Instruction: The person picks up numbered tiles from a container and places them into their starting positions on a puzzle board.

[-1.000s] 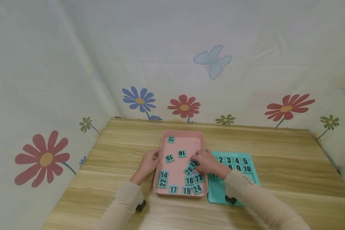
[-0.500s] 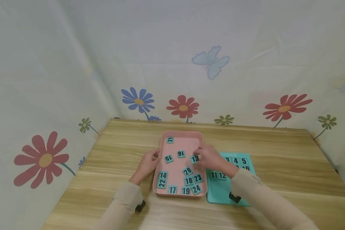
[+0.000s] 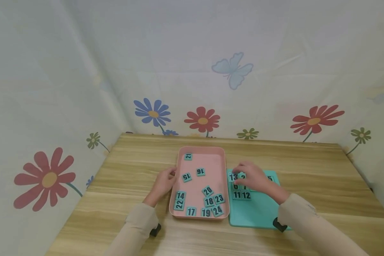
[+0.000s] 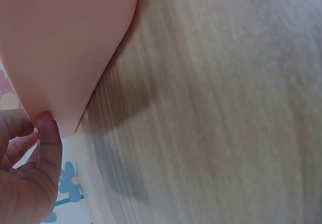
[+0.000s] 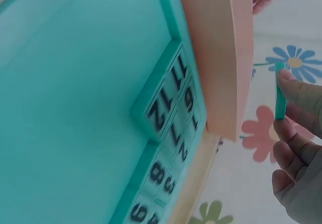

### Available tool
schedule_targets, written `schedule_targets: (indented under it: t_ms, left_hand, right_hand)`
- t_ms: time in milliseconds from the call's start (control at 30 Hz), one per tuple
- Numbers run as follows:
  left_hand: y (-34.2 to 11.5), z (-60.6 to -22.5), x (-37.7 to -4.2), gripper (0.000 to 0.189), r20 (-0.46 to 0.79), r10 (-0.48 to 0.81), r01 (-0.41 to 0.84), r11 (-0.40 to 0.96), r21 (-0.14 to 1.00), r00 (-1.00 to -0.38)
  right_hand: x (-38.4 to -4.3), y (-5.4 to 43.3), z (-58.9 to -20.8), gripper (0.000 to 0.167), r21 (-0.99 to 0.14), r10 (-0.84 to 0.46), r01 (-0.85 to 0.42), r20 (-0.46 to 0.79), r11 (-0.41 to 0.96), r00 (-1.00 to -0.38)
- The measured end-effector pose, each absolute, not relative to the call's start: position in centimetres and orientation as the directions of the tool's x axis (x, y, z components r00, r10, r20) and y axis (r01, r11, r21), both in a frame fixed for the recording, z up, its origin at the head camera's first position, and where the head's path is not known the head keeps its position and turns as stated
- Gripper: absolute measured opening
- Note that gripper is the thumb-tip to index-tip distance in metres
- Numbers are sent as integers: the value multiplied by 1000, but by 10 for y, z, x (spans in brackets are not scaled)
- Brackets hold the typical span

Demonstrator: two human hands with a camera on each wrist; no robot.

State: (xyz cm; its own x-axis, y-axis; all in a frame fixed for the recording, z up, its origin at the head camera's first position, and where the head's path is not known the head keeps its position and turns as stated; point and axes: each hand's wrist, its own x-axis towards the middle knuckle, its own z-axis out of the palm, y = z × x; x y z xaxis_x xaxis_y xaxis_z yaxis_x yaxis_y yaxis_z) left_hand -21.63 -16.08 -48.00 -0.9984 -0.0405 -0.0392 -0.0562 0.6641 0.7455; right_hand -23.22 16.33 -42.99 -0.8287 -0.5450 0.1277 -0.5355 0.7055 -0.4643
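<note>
My right hand [image 3: 252, 177] pinches the number 13 tile [image 3: 233, 177] by its edges, above the upper left part of the teal board [image 3: 252, 213]. In the right wrist view this tile [image 5: 280, 90] is seen edge-on between thumb and fingers, raised off the board. Tiles 11 [image 3: 236, 195] and 12 [image 3: 246, 195] sit in the board's third row; my hand hides part of the rows above. With thumb and fingertips my left hand [image 3: 164, 182] grips the left rim of the pink tray [image 4: 65, 43].
Loose numbered tiles lie in the tray, among them 21 [image 3: 188, 156], 15 [image 3: 187, 177], 14 [image 3: 180, 195] and 20 [image 3: 207, 191]. Tray and board stand side by side on a wooden table [image 3: 140, 156]. A flowered cloth [image 3: 166, 64] hangs behind.
My right hand has picked the 13 tile out of the tray's right side and carried it rightward over the board. The left hand has stayed at the tray's rim.
</note>
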Motion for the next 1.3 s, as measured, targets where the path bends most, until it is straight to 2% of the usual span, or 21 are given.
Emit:
schedule_targets:
  t_ms: [300, 633, 833, 1300]
  left_hand:
    - [-162, -481, -216, 38, -55, -47, -72, 658, 749, -997]
    - [-160, -476, -215, 38, -58, -38, -68, 663, 746, -998]
    - [-160, -475, -216, 38, -36, -19, -40, 666, 745, -999]
    - [-159, -474, -215, 38, -59, -33, -66, 672, 737, -998]
  right_hand:
    - [-226, 195, -443, 29, -469, -480, -458, 79, 755, -873]
    - [-223, 223, -461, 29, -435, -507, -473, 42, 766, -861]
    - [-219, 229, -467, 28, -415, -499, -442, -32, 795, -866]
    - [-215, 226, -484, 31, -402, -448, -397, -37, 825, -893]
